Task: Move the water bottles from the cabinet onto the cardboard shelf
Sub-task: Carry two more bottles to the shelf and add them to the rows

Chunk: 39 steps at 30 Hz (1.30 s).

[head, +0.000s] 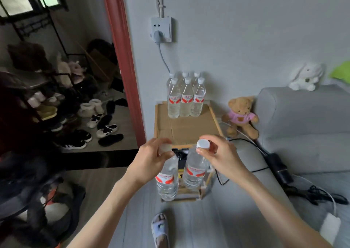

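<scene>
Left hand (pixel 151 153) pinching bottle (pixel 167 179) cap | right hand (pixel 217 153) pinching second bottle (pixel 195 172) | both upright, cardboard shelf (pixel 187 128) just ahead

A home: sofa (pixel 303 126) with plush toys, shoe rack (pixel 47 104) by the doorway

You're looking through soft, even daylight on the pale wall (pixel 246 30), with no hard shadows or glare. The doorway room (pixel 56 77) on your left falls dim and murky, lit only by a bright, washed-out window (pixel 17 0) at the top corner. The wide lens bends the door frame (pixel 121 62) and stretches your forearms at the edges. Your left hand (pixel 153 157) shows motion blur; detail is slightly soft overall
</scene>
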### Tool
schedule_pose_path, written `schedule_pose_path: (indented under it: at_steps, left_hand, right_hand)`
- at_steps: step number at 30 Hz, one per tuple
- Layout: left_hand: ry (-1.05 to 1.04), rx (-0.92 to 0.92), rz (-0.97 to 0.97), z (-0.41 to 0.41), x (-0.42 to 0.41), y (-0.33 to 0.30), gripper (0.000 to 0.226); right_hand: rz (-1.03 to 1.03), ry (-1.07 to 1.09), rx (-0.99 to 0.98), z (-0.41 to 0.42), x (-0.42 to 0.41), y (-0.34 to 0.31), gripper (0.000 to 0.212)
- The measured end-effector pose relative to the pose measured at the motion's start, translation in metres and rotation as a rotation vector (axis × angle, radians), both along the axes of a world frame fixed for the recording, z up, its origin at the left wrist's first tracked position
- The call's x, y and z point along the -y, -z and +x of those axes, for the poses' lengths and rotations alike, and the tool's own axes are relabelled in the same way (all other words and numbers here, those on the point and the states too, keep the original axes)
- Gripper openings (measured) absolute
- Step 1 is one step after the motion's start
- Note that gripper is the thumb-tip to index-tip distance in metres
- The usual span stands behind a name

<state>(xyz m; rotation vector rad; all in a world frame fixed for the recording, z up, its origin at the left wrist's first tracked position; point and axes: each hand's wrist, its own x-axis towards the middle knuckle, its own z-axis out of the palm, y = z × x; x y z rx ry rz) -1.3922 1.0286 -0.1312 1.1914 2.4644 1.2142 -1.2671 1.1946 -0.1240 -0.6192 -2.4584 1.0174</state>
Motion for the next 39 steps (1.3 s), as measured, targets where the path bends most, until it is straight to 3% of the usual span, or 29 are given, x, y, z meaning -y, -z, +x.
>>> schedule_pose_path:
  at_steps: [8, 17, 31, 35, 39]
  left_hand:
    - [0.107, -0.045, 0.029, -0.121, -0.096, -0.014, 0.028]
    - [0.110, -0.007, -0.027, -0.203, -0.176, -0.005, 0.028]
    - [-0.092, 0.093, -0.129, -0.221, -0.226, 0.027, 0.033]
    - [-0.001, 0.082, -0.129, -0.223, -0.221, 0.024, 0.038]
    - [0.131, 0.138, -0.122, -0.225, -0.206, 0.026, 0.046]
  right_hand:
    - [0.038, -0.026, 0.129, -0.113, -0.090, -0.004, 0.036]
    - [-0.011, 0.018, 0.112, -0.201, -0.159, 0.008, 0.031]
    - [-0.026, -0.194, 0.160, -0.244, -0.215, 0.031, 0.029]
    - [-0.072, -0.298, 0.185, -0.240, -0.221, 0.032, 0.041]
    - [-0.134, -0.362, 0.170, -0.234, -0.222, 0.035, 0.037]
